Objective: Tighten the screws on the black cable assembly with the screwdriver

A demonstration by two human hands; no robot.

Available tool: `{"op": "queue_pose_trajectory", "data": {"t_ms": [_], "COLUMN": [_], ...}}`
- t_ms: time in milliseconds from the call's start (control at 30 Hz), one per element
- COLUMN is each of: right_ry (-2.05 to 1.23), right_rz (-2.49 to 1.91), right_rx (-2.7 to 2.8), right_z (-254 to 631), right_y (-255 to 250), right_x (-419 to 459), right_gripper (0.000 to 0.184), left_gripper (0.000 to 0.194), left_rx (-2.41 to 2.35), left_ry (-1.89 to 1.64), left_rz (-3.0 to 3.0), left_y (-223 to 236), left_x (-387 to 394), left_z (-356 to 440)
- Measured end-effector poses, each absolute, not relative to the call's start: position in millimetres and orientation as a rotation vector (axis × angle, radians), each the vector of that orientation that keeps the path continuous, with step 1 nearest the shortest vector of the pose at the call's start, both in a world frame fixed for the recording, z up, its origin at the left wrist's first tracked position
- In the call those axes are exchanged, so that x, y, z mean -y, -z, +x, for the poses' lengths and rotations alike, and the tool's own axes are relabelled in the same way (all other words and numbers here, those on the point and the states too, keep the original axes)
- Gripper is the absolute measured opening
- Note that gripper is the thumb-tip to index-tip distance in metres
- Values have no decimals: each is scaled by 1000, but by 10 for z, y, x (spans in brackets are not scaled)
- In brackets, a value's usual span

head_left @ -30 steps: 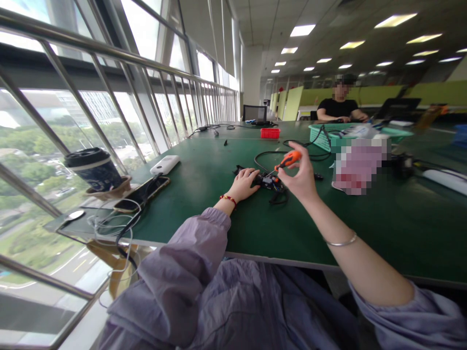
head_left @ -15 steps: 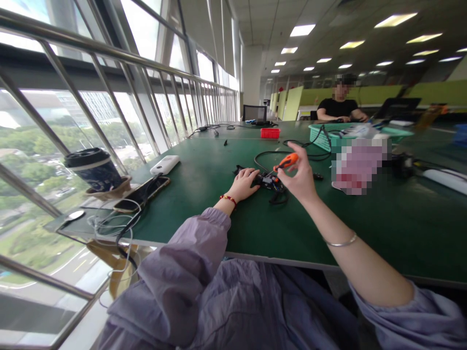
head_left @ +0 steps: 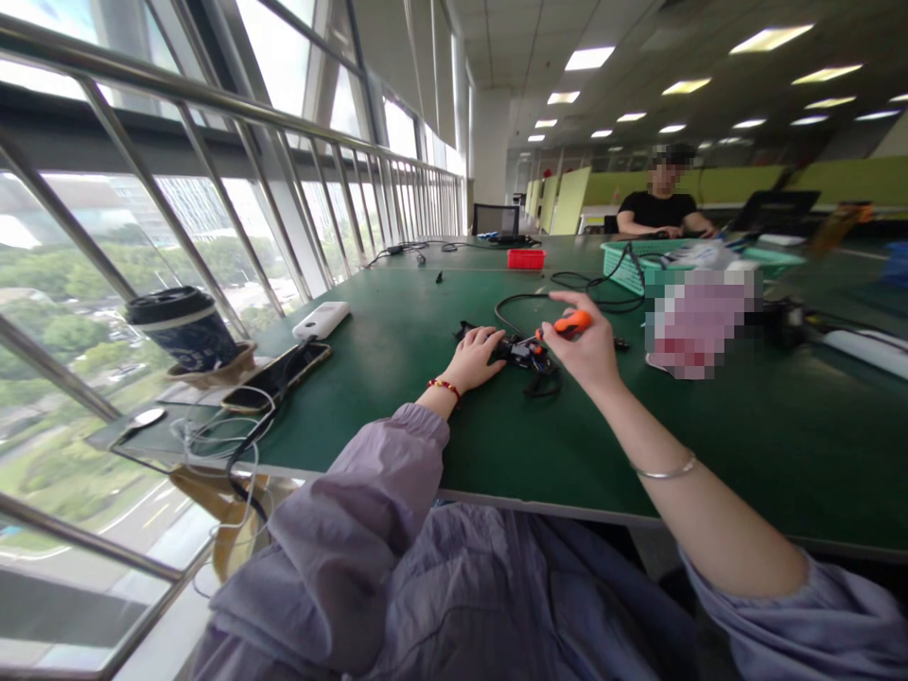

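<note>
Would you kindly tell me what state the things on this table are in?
Screwdriver: tilted, gripped by the right hand
Black device: lying down, left hand on it
Cup: lidded, in a brown holder
Phone: flat, cable across it
White power bank: lying flat
Green basket: holding clear plastic
Red box: standing, contents unclear

Windows (head_left: 280,57) and a metal railing (head_left: 213,101) line the left, lights (head_left: 589,59) dot the upper-right ceiling (head_left: 521,43), and yellow-green partitions (head_left: 571,200) stand beyond the green surface (head_left: 383,369).
</note>
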State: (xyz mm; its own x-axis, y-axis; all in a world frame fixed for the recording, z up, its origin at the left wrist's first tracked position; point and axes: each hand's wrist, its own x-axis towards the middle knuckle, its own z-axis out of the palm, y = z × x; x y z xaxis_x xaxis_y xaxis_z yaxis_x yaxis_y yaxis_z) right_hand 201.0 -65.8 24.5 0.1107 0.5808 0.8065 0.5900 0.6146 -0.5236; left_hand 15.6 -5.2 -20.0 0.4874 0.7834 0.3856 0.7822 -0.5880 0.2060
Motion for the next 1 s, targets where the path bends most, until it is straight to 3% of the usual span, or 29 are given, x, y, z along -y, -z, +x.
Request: {"op": "queue_pose_trajectory", "data": {"t_ms": [100, 167, 233, 367, 433, 567, 633, 700, 800, 867, 933, 1000], "right_ry": [128, 129, 99, 13, -11, 40, 51, 63, 61, 34, 27, 49], "right_rz": [-975, -994, -1050, -1099, -1051, -952, -975, -1043, -1130, -1110, -1017, -918], "right_rx": [1490, 1487, 1468, 1496, 1527, 1459, 1436, 1423, 1422, 1464, 1519, 1532], "right_z": [2047, 2068, 2072, 2030, 2008, 2006, 2023, 2038, 2046, 2043, 2034, 2022], "right_y": [-230, -225, -229, -251, -258, -254, -252, -254, -259, -257, -249, -238], "right_x": [609, 599, 616, 679, 687, 651, 645, 658, 685, 685, 668, 647], "right_gripper": [67, 77, 68, 23, 22, 74, 85, 73, 32, 22, 34, 66], "left_gripper": [56, 56, 56, 56, 56, 56, 56, 56, 56, 56, 56, 57], "left_rx": [-1426, -1433, -1437, -1431, -1431, -1451, -1452, -1446, -1444, -1446, -1451, -1456], "left_ry": [-702, -695, -686, -688, -691, -665, -662, -666, -670, -667, -660, -651], "left_rz": [2708, 2715, 2724, 2719, 2713, 2710, 2712, 2716, 2722, 2721, 2719, 2714], "left_y": [206, 209, 210, 201, 194, 185, 185, 187, 190, 187, 181, 174], "left_x": [47, 43, 42, 50, 56, 64, 64, 61, 55, 56, 61, 69], "left_z": [155, 155, 155, 156, 158, 161, 161, 160, 157, 156, 157, 160]}}
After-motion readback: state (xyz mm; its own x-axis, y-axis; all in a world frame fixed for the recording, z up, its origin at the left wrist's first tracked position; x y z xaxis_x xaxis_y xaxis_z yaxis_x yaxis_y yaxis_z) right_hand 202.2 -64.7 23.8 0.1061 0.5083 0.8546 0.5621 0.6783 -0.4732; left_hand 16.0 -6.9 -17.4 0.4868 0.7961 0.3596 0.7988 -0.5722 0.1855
